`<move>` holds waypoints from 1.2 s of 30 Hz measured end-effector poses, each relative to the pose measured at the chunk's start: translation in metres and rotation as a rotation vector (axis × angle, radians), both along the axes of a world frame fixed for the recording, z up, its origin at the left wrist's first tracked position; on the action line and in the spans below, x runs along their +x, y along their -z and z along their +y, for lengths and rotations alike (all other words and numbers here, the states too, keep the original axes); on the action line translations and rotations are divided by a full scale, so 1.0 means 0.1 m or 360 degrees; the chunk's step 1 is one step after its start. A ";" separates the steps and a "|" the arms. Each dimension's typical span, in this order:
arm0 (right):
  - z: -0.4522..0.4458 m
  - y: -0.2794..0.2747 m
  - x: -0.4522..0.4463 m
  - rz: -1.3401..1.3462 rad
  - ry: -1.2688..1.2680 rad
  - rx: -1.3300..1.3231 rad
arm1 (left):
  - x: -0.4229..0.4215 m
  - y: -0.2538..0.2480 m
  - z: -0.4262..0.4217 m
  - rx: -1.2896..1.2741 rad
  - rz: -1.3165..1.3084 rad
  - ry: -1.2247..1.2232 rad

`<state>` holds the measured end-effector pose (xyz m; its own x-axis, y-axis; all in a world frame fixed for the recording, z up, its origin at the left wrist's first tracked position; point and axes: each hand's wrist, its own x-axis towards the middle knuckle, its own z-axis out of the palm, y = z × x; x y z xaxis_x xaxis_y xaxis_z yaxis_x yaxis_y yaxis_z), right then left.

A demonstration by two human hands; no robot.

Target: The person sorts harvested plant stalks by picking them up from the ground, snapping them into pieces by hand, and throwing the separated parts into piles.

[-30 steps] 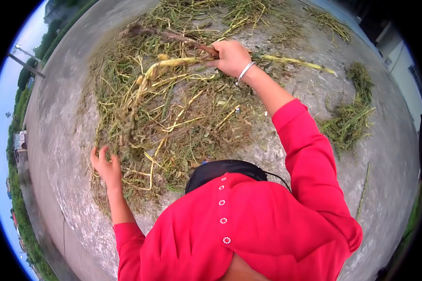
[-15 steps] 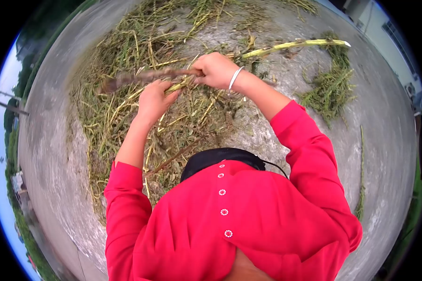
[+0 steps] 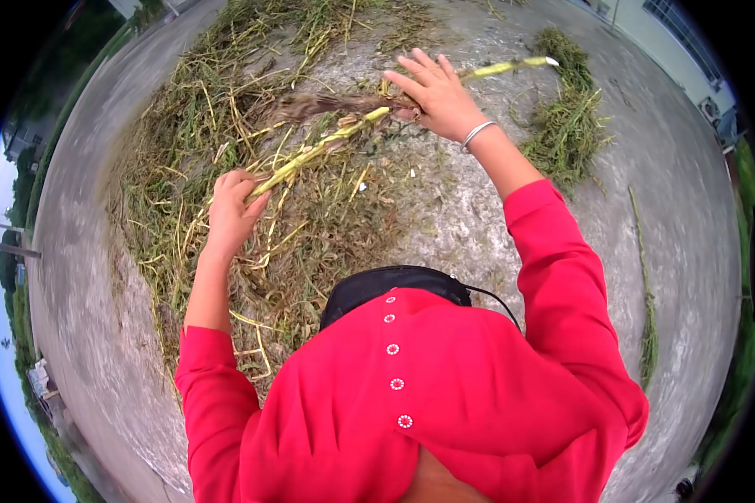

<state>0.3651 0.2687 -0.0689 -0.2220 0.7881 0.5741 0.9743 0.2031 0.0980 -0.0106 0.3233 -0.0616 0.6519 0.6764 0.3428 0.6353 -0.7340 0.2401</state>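
Note:
My left hand is closed around the lower end of a thick yellow-green plant stalk, which slants up to the right. Farther up, my right hand, with a bracelet at the wrist, has its fingers stretched out and spread. A rough brown stick-like piece lies over the plants, its right end at the heel of my right palm; whether they touch I cannot tell. Beyond that hand another yellow-green stalk with a pale cut end shows, its near part hidden behind my fingers.
A wide heap of cut, leafy plants spreads over the grey concrete ground. A smaller green bunch lies to the right, with a thin stem nearer me. A black pouch is at my waist.
My right hand has opened, letting go of the brown stick, and moved up and right. My left hand has moved down and left with the stalk, baring more of its length.

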 end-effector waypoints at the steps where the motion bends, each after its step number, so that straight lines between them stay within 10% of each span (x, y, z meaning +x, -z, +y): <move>1: 0.01 0.01 -0.02 -0.0072 -0.0082 0.0069 | -0.04 0.01 0.00 0.0026 -0.0034 0.0078; 5: -0.05 -0.15 -0.10 -0.0142 -0.0073 -0.0617 | -0.19 0.02 -0.02 0.0084 -0.0056 0.0102; 10: -0.18 -0.15 -0.25 0.0123 -0.0199 -0.0133 | -0.13 -0.15 -0.22 0.0867 0.0371 -0.0207; 17: -0.30 -0.14 -0.40 0.0114 -0.0295 -0.0108 | -0.22 0.10 -0.14 -0.0413 0.0420 -0.0400; 36: -0.44 1.19 0.00 0.0965 -0.0329 -0.0844 | -0.21 0.47 -0.86 -0.1091 -0.0264 -0.0363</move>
